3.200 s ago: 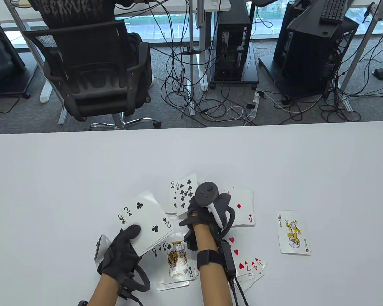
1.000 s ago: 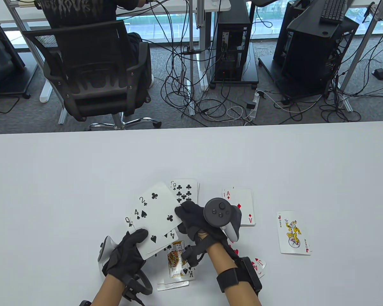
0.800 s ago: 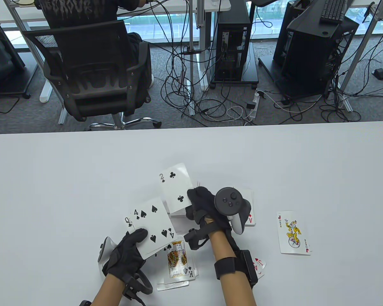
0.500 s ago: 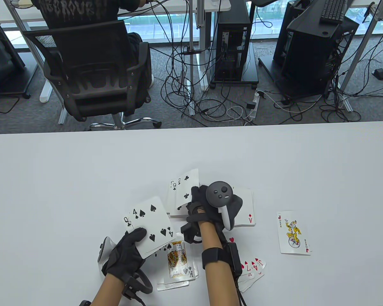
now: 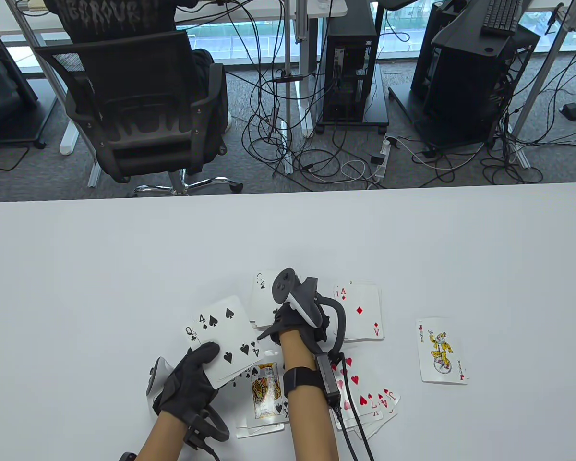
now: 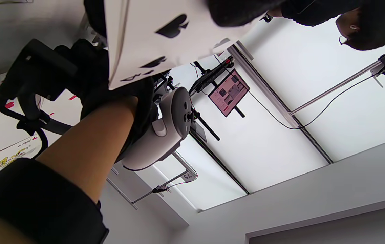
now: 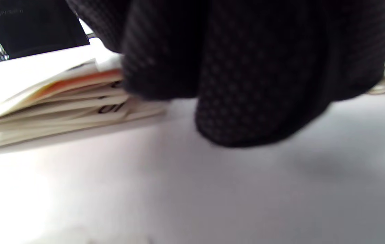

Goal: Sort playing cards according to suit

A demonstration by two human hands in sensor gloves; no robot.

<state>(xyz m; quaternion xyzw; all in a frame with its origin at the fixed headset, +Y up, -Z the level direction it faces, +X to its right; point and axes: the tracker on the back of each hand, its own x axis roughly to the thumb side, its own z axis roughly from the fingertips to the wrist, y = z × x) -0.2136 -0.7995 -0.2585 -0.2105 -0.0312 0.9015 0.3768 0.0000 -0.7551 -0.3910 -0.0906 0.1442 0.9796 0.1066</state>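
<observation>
Your right hand (image 5: 295, 321) is lying on the clubs pile (image 5: 264, 300), having just added the two of clubs; whether it's gripping, I cannot tell. Your left hand (image 5: 189, 384) is holding the remaining cards (image 5: 225, 338), four of spades showing, bound for the near spades pile (image 5: 266, 396).

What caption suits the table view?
Left hand holds the four of spades; right hand rests on the clubs pile.
</observation>
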